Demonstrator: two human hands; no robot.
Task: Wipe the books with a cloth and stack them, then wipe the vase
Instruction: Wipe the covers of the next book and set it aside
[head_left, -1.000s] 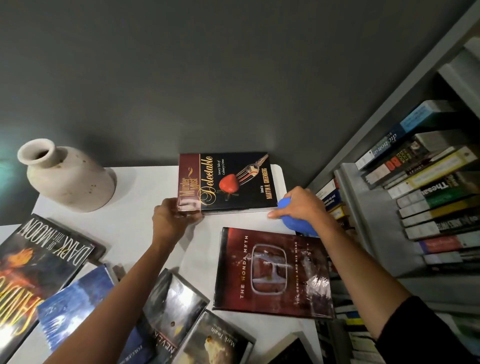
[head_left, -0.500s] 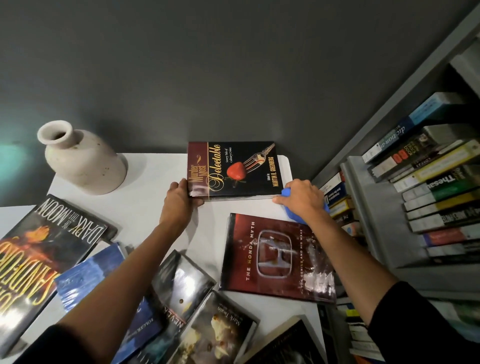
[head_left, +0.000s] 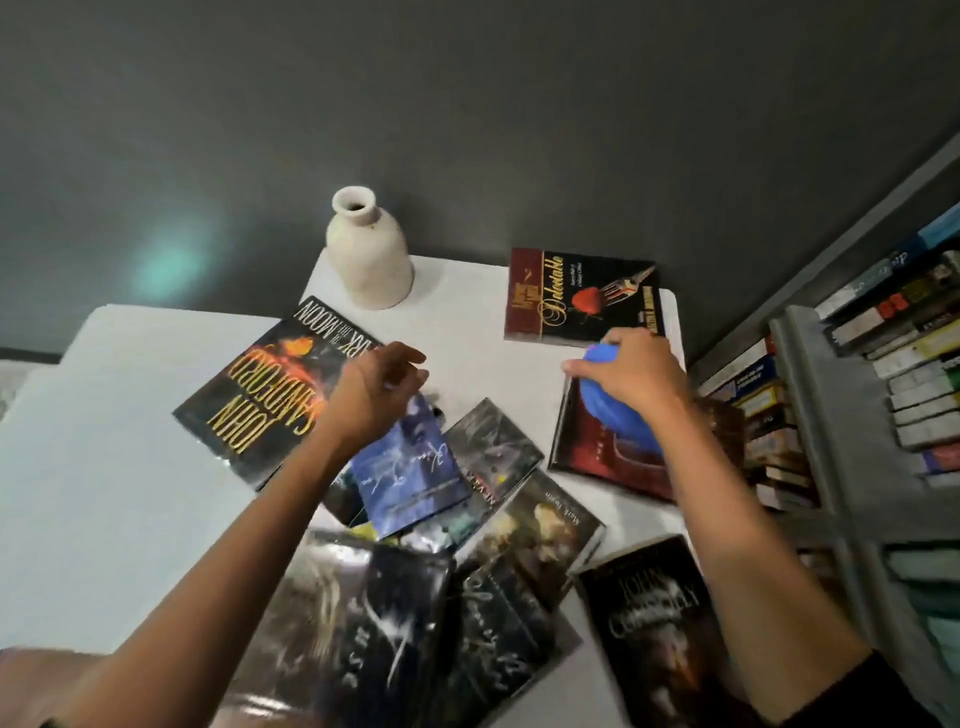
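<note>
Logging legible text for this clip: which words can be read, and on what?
"JOHN SANDFORD": left black book.
"MOON": same cover, top edge.
"Delectable": far book, blurred but legible.
"JOHN": near right book; surname blurred.
Red book, partly under the cloth: unreadable.
Other covers, shelf spines: too blurred.

Both bare forearms reach forward. The left hand (head_left: 379, 395) hovers palm down, fingers loosely curled, thumb out. The right hand (head_left: 631, 376), knuckles up, grips a blue cloth (head_left: 618, 418); a dark sleeve (head_left: 883, 693) covers its upper arm.
</note>
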